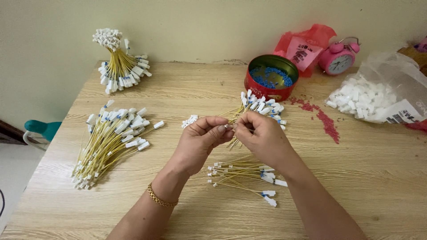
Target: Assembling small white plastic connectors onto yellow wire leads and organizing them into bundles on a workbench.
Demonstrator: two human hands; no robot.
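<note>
The left hand (198, 140) and right hand (262, 135) meet fingertip to fingertip, both pinched shut on the end of a thin yellow wire (233, 140). Just beyond the pinch lies a bunch of white-tipped wires (262, 106), with a red tin (267, 91) behind it. Below the hands rests a small wire pile (244, 175); a larger bundle (111, 142) lies well left.
</note>
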